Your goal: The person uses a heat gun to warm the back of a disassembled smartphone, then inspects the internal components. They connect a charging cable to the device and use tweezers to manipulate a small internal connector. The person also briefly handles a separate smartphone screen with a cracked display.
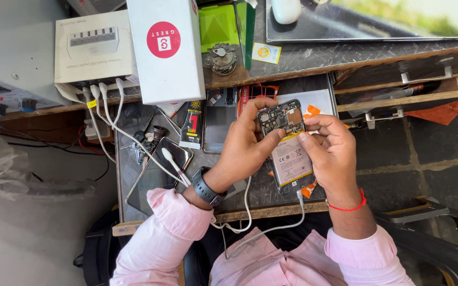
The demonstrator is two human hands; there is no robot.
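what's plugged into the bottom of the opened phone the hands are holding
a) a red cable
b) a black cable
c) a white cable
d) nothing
c: a white cable runs up from the person's lap into the bottom edge of the opened phone, which the left hand and right hand hold between them, its circuit board and battery showing.

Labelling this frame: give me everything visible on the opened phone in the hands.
The opened black smartphone with its back cover off is held above the dark work surface, inner side up, nearly upright in the view. A dark circuit board with small components fills the top; a pale grey rectangular battery lies below. The left hand grips its left edge, the right hand its right edge. A white cable plugs into the bottom end.
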